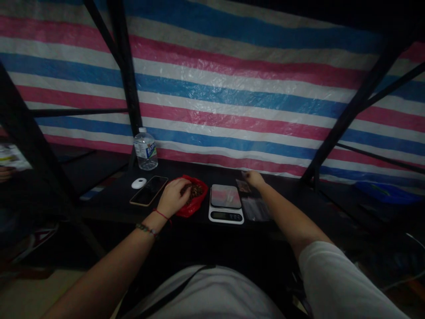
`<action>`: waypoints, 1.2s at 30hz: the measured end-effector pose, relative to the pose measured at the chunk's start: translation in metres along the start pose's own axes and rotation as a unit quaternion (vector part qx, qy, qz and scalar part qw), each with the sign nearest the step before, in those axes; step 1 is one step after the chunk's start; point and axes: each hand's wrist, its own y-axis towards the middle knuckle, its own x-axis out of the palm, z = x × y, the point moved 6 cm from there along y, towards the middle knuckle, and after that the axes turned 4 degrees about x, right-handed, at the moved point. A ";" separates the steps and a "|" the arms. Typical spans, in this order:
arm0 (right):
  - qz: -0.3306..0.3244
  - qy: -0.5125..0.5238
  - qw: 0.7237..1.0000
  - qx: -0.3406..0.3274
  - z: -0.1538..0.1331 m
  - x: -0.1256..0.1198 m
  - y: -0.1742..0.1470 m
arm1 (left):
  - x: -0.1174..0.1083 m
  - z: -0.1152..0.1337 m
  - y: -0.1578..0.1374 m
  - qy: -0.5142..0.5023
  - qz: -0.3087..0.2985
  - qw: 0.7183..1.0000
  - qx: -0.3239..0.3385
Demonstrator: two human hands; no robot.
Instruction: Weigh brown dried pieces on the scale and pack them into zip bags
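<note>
Opens onto a wall of striped plastic sheeting [215, 84], banded in blue, white and dark pink on a gentle downward slope to the right. Glints in crinkled highlights around the middle, then dulls toward the edges. Hangs behind a dark frame: a near-upright post [122, 57] with a diagonal brace [101, 31], a thin crossbar [79, 112] to its left, and a slanting post [345, 119] at right. Meets a dark tabletop [194, 169] below. Shows pale floor [33, 288] at lower left. Sinks near black at upper right, under dim light.
</note>
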 end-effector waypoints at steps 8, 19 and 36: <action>-0.024 0.630 0.775 0.029 -0.065 -0.040 -0.061 | 0.007 0.029 0.002 -0.228 -0.053 0.971 -0.051; -0.125 0.732 0.667 0.059 -0.155 -0.003 -0.138 | 0.023 0.049 -0.008 -0.564 -0.110 0.789 -0.217; -0.104 0.440 0.882 -0.135 -0.176 -0.032 -0.187 | 0.022 0.071 -0.013 -0.482 -0.169 0.833 -0.213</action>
